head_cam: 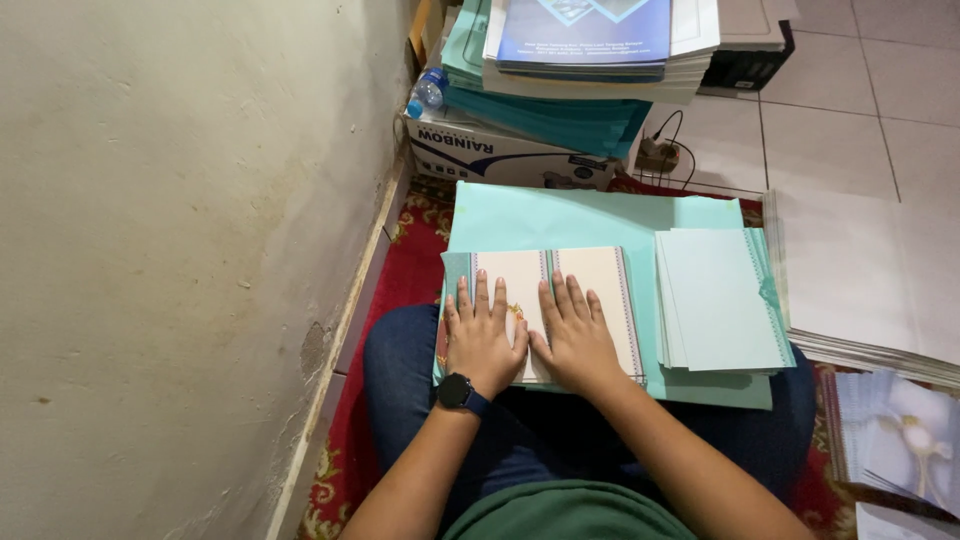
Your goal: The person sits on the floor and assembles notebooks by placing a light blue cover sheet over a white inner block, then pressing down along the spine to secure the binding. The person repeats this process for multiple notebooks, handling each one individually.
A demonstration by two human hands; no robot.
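Observation:
Both palms press flat on an open booklet (600, 275) with cream pages and teal patterned edges, lying on a large pale teal sheet (560, 215) over my lap. My left hand (482, 335), with a black watch on its wrist, covers the left page. My right hand (575, 332) lies beside it near the fold, thumbs nearly touching. A stack of pale teal folded sheets (720, 300) sits just right of the booklet, apart from my hands.
A wall (180, 250) runs close on the left. Ahead stand a cardboard box (500, 155) under piled teal folders and books (585, 45), with a plastic bottle (428, 92). White paper stacks (860, 280) and printed cards (900, 440) lie right, on a red rug (415, 260).

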